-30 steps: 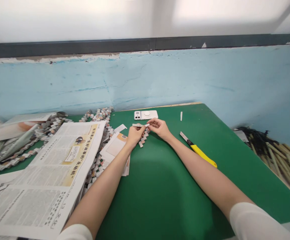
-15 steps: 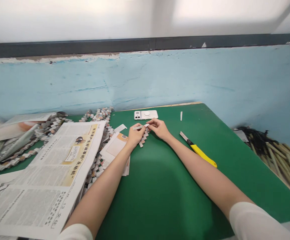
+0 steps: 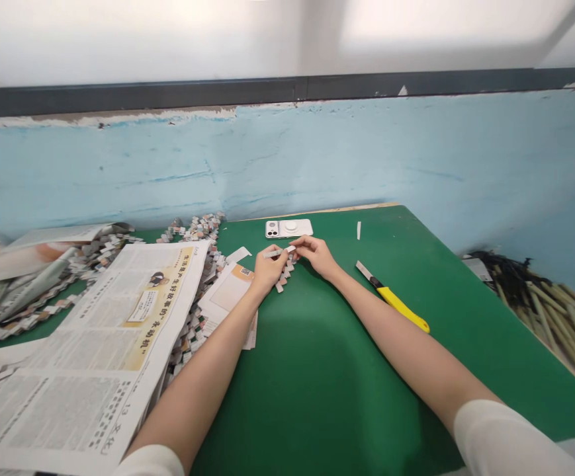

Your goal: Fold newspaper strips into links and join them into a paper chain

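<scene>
My left hand [image 3: 269, 270] is closed on a small folded paper strip [image 3: 272, 253], whose flat end sticks out to the left. My right hand [image 3: 315, 254] pinches at the strip's other end, thumb and forefinger together, close to the left fingertips. Below the fingers hangs a short zigzag chain of folded paper [image 3: 282, 283], partly hidden by the hands. Just behind the hands lies a white phone [image 3: 303, 228] with a round disc on its back.
Newspapers [image 3: 83, 357] cover the left of the green table [image 3: 307, 383], with folded-paper chains [image 3: 198, 228] around them. Loose paper sheets [image 3: 227, 291] lie by my left forearm. A yellow cutter [image 3: 403, 309] and a thin white strip [image 3: 359, 230] lie on the right. Bundled stalks [image 3: 560, 311] stand beyond the table.
</scene>
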Demonstrator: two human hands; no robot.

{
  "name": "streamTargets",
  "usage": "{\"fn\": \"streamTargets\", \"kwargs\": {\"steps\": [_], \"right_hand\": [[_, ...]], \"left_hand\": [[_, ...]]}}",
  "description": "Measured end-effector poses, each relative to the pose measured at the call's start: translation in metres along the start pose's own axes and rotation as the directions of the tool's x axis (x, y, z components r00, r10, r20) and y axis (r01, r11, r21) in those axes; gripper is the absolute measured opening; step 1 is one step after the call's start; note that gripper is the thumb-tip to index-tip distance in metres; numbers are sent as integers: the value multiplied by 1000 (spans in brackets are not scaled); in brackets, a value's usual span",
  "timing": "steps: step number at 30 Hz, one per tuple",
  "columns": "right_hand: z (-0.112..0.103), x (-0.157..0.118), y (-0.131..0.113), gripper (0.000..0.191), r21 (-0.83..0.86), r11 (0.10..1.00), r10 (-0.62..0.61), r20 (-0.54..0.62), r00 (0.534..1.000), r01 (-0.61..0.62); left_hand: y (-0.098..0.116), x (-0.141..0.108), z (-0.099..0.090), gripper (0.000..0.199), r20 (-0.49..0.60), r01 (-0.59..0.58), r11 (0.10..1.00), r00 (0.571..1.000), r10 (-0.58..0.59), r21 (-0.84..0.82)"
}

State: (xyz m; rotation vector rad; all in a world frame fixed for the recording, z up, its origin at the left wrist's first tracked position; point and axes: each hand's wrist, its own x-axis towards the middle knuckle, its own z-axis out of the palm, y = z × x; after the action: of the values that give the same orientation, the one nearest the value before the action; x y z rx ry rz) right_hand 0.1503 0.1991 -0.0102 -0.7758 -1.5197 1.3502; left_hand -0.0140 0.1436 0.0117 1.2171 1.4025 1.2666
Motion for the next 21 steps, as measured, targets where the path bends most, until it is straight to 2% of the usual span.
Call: {"fn": "streamTargets", "kwargs": {"steps": [4,10,18,21], "right_hand": [[-1,0,-3,30,-24,1000,3,-27,1000,-3],[3,-3,-6,41,-192,981,-5,8,1000,6],[1,-5,-11,44,-177,984,4,39,999,3],[1,-7,-11,42,-189,982,14,98,995,5]], "left_hand": [[-1,2,-2,30,-12,-53,998,999,53,28],[-3,3,-2,29,15,-54,999,998,54,6],[-10,8,0,32,17,-46,997,999,47,-69],[-11,9,0,32,25,-57,992,998,60,-109]]}}
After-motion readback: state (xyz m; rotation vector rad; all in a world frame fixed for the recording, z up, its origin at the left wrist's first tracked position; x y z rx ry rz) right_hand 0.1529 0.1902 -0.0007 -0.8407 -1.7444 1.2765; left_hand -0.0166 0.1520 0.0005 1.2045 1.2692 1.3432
